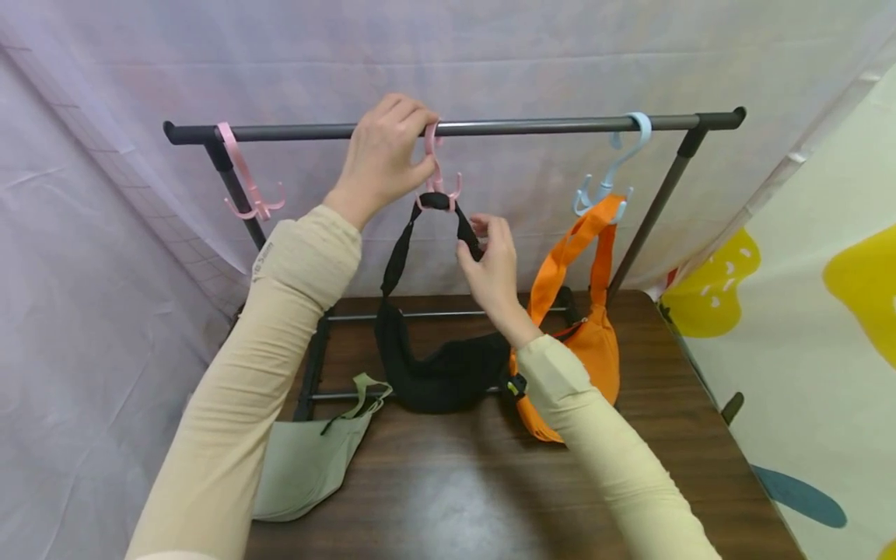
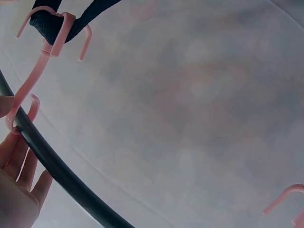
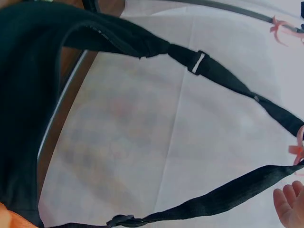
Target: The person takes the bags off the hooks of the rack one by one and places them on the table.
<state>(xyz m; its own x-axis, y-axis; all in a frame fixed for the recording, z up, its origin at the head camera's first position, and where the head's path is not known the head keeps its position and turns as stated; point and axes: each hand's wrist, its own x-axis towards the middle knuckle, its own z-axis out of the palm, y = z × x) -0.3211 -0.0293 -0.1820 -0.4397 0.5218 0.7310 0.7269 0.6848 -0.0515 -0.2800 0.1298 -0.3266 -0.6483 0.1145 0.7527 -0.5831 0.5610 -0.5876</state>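
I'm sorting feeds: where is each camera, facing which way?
Head: on the head, faces forward and down at the rail and black bag; left hand, right hand, sleeves show.
Left wrist: on that wrist, faces the middle pink hook; left hand shows.
Right wrist: on that wrist, faces the black bag's straps; right hand shows.
Head and left wrist share the middle pink hook.

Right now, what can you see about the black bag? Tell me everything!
The black bag looks like soft cloth, with a curved, sagging body, a zip and a strap with a slider. The bag hangs by its strap from the middle pink hook, beside the orange bag. The right hand is by the strap; I can't tell whether they touch.
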